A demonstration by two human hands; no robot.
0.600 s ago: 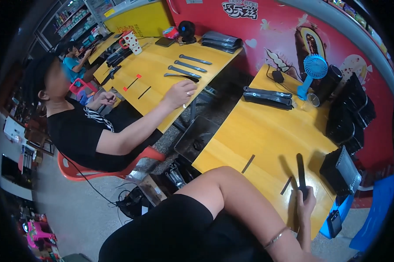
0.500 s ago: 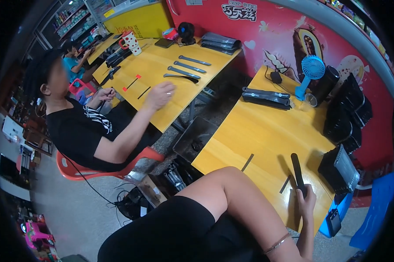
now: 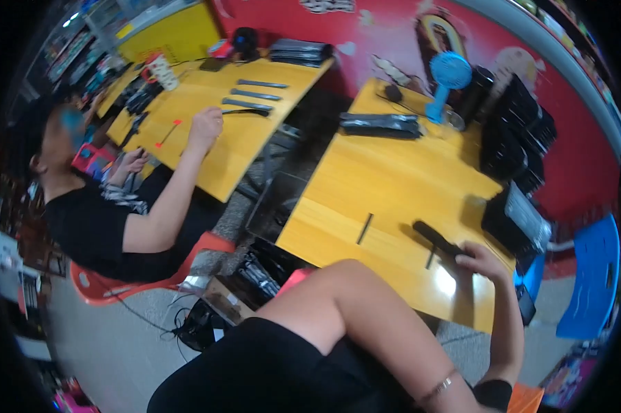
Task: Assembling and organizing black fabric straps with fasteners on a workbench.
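Note:
Over the right part of the yellow table, my right hand [image 3: 484, 260] is closed round one end of a long, flat black strap [image 3: 437, 237] with a rounded end. The strap points left and away from me, and it partly covers a short dark strip [image 3: 431, 256]. To its left lies another short dark strip [image 3: 365, 228]. My left arm [image 3: 365, 303] is bent, with its elbow near the table's front edge and a bracelet [image 3: 439, 387] at its lower end. My left hand itself is out of the picture.
At the back stand a stack of black straps [image 3: 381, 125], a blue fan [image 3: 450, 76] and a dark cylinder [image 3: 473, 103]. Black bundles [image 3: 513, 138] and a plastic-wrapped block [image 3: 517, 217] line the right side. A co-worker [image 3: 83, 227] sits left at another table [image 3: 207, 155] with several laid-out straps.
My view has turned right, so the scene sits farther left. The strap in my right hand has swung from nearly upright to slanting left. The co-worker's raised hand has closed up.

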